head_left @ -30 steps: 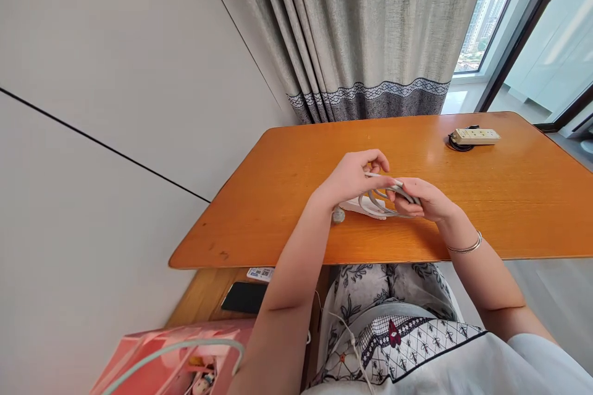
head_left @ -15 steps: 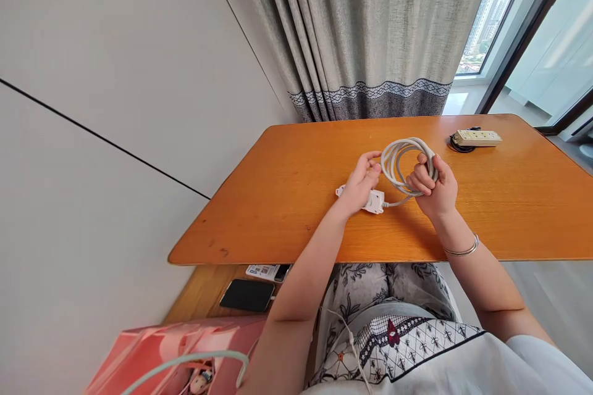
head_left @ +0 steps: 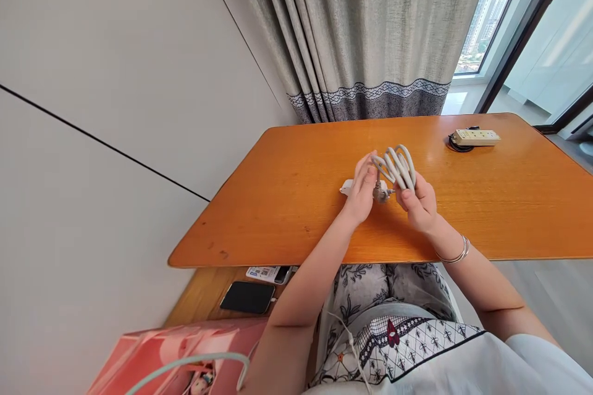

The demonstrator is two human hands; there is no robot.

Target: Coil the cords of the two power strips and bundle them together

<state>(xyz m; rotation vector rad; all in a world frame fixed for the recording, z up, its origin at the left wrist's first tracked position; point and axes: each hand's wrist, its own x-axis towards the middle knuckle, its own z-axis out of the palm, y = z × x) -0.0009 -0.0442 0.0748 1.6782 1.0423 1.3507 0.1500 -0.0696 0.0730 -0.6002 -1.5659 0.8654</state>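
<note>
A loosely bundled coil of white-grey cable (head_left: 399,166) is gripped in my right hand (head_left: 420,205), thumb in front. The coil is raised over the wooden table (head_left: 259,197). Below its loops a see-through grey plug (head_left: 381,192) shows between my hands. My left hand (head_left: 362,188) is upright at the coil's left side, fingers stretched out and close to the loops; whether they touch cannot be made out. Behind that hand a white power strip (head_left: 346,186) lies on the table, mostly hidden.
A second, cream power strip (head_left: 477,137) with a black cord (head_left: 459,144) lies at the table's far right. Below the left edge are a black phone (head_left: 248,297) and a pink bag (head_left: 171,352). A grey curtain (head_left: 370,31) hangs behind the table.
My right hand has turned and moved left and slightly down, so the round coil now appears edge-on and narrower. The plug has come into view. My left hand has shifted slightly right, fingers straighter.
</note>
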